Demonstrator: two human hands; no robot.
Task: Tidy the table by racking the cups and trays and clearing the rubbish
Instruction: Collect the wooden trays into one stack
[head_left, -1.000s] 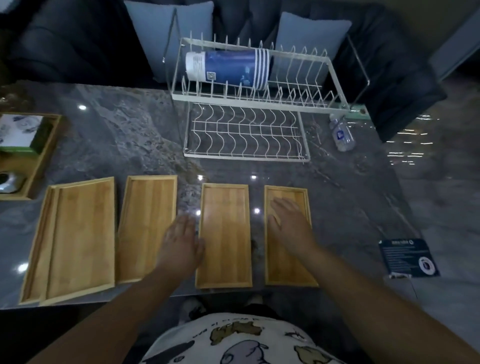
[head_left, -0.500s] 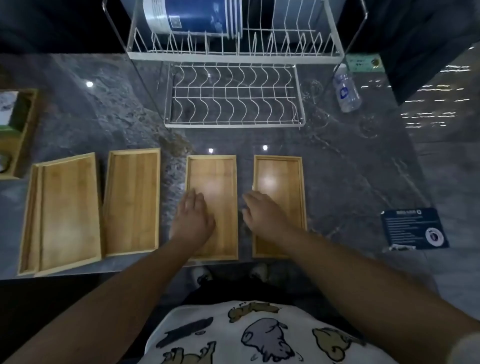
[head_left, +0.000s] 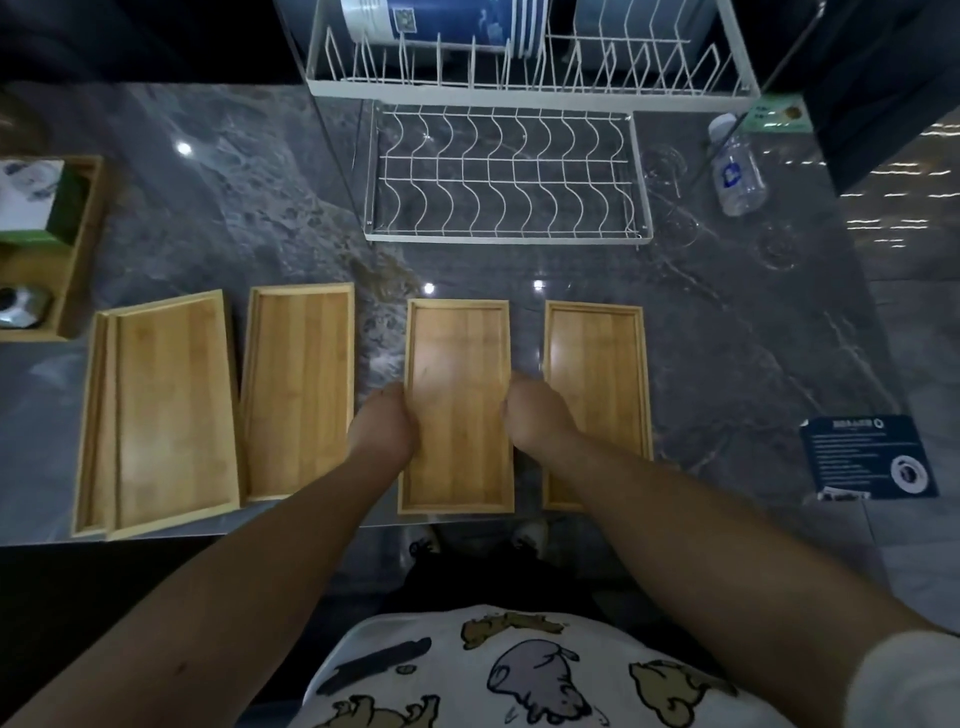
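Head view showed left hand (head_left: 383, 427) and right hand (head_left: 535, 417), earlier flat on trays, now gripping the tray (head_left: 457, 405) between them by its sides, seemingly ready to lift toward the rack (head_left: 506, 176) beyond.

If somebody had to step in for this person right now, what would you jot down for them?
Hands: left hand and right hand grip the long sides of the third bamboo tray, which lies flat on the table.
Things: three more trays lie in the same row; the leftmost looks like two stacked.
Done: a stack of blue cups lies on its side in the dish rack's upper tier.
Left: rack every tray; the rack's lower shelf is empty. Clear the plastic bottle beside the rack and the dark leaflet at the right edge.
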